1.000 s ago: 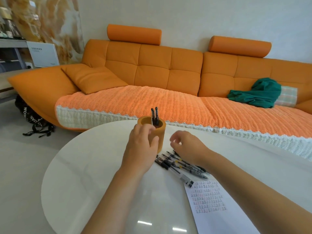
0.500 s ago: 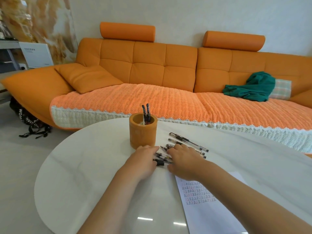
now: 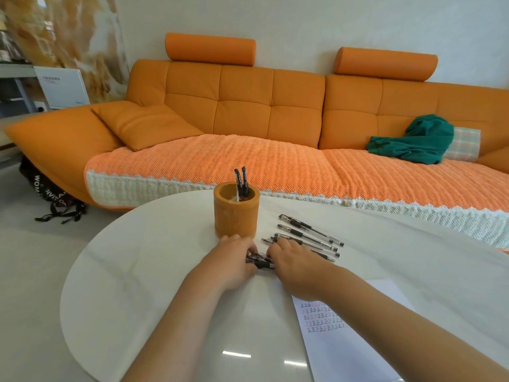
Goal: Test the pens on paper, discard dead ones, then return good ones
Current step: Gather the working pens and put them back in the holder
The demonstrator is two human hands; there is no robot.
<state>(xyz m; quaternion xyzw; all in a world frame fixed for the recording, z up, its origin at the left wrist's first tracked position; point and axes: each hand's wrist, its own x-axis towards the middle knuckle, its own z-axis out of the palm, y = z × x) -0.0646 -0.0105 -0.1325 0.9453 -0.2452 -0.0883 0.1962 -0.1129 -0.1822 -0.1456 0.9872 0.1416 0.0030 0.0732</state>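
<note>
An orange cylindrical pen holder (image 3: 236, 209) stands on the white round table (image 3: 143, 271) with two black pens (image 3: 241, 180) sticking out of it. Several black-and-clear pens (image 3: 305, 234) lie to its right. My left hand (image 3: 232, 260) and my right hand (image 3: 296, 261) rest on the table just in front of the holder, fingers curled around a small bunch of pens (image 3: 260, 261) between them. A white sheet of paper (image 3: 344, 334) with rows of pen marks lies at the lower right, partly under my right forearm.
An orange sofa (image 3: 248, 106) runs behind the table, with a green cloth (image 3: 413, 140) on its right seat. A black bag (image 3: 52, 194) sits on the floor at the left. The table's edge curves close on the left.
My left hand let go of the pen holder and dropped to the table. Both hands came together over the loose pens and now gather a bunch between them.
</note>
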